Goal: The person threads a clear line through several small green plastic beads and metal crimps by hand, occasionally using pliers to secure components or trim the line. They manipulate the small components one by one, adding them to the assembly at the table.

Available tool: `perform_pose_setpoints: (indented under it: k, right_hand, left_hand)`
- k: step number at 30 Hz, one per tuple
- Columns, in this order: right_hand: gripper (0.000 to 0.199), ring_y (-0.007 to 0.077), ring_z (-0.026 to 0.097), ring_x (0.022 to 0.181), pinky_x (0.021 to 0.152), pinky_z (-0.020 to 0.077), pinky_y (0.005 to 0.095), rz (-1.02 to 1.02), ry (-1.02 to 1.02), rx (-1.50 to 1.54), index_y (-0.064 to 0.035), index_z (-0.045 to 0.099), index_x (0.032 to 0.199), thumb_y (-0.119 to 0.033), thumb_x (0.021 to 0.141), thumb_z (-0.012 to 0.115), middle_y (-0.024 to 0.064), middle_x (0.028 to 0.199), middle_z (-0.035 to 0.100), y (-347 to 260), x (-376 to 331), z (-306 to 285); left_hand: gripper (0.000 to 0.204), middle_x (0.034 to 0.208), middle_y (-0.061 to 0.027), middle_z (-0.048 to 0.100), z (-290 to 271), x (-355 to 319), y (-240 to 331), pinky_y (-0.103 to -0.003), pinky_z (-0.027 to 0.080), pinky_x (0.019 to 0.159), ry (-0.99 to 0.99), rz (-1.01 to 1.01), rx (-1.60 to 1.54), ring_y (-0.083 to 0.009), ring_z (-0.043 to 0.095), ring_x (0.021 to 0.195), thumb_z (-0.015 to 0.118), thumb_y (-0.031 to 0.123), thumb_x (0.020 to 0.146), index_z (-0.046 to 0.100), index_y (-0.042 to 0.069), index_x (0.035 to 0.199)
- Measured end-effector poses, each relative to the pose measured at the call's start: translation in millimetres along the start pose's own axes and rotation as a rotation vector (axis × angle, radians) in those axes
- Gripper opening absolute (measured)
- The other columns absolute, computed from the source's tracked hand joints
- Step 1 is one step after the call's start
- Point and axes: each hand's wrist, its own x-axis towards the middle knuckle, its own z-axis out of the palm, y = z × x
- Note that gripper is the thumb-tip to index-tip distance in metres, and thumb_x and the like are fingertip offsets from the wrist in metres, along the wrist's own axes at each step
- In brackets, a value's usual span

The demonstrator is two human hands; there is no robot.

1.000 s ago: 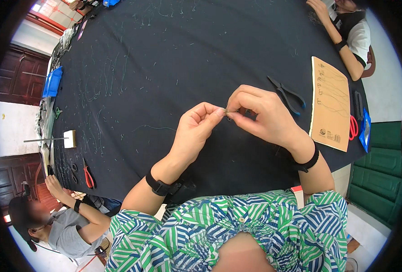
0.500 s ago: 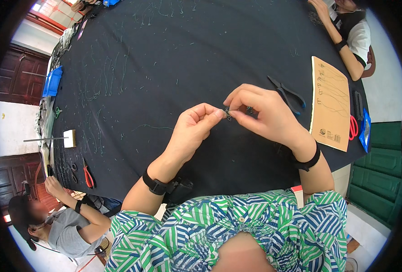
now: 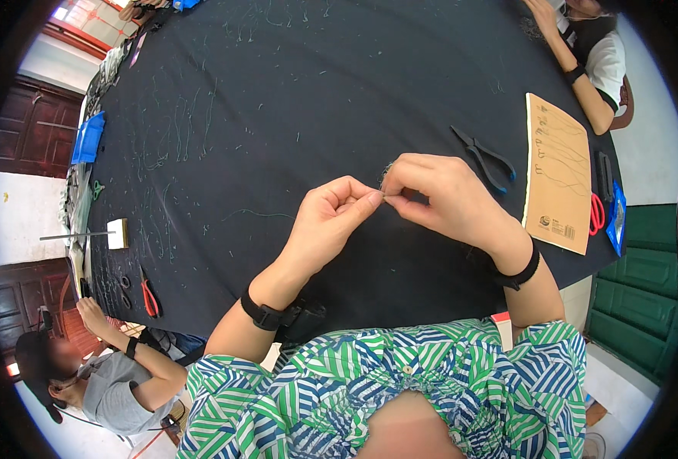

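Note:
Both hands meet over the black cloth, fingertips nearly touching. My left hand pinches with thumb and forefinger at a small piece of thin dark green thread. Opposite it, my right hand pinches the same thread, and a loose tangle of it shows beside the right forefinger. The exact point of grip is too small to make out. Nearest to my right hand lie black pliers with blue handle ends, jaws pointing away. A single loose green thread lies left of my left hand.
On the right are a brown card with threads laid on it, red-handled scissors and a blue packet. At left lie red-handled pliers, a white block and a blue tray. Other people sit around the table.
The fingers of my right hand have closed in and lowered slightly. The thread tangle, earlier between and under the fingers, now shows at the far side of the right forefinger.

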Motion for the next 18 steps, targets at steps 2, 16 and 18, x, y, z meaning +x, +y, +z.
perform_pose_setpoints:
  k: [2, 16, 18]
  right_hand:
    - [0.010, 0.0245, 0.066, 0.072, 0.061, 0.0498, 0.0336, 0.102, -0.039, 0.183, -0.0042, 0.062, 0.089, -0.008, 0.083, 0.069, 0.0109, 0.084, 0.066, -1.0, 1.5, -4.3]
    - [0.012, 0.0135, 0.066, 0.070, 0.059, 0.0497, 0.0251, 0.223, 0.004, 0.282, -0.0016, 0.064, 0.092, -0.007, 0.085, 0.072, 0.0059, 0.082, 0.068, -11.2, 3.5, -1.1]
    - [0.010, 0.0145, 0.067, 0.069, 0.059, 0.0501, 0.0256, 0.198, 0.028, 0.235, -0.0018, 0.065, 0.089, -0.006, 0.084, 0.072, 0.0063, 0.081, 0.068, -12.5, 4.2, -0.5]
  left_hand:
    - [0.011, 0.072, 0.0096, 0.056, -0.7, -0.6, 1.4, -0.016, 0.031, 0.053, 0.008, -0.004, 0.004, 0.0022, 0.044, 0.061, 0.063, 0.017, 0.097, 0.067, 0.007, 0.094]
    - [0.013, 0.069, 0.0115, 0.050, 2.7, -3.9, 6.7, -0.017, 0.026, 0.054, 0.081, 0.027, -0.098, 0.0029, 0.035, 0.060, 0.067, 0.016, 0.096, 0.066, 0.004, 0.090]
    - [0.013, 0.068, 0.0116, 0.050, 3.0, -4.3, 6.6, -0.017, 0.026, 0.054, 0.085, 0.041, -0.095, 0.0030, 0.035, 0.059, 0.066, 0.016, 0.096, 0.066, 0.004, 0.091]
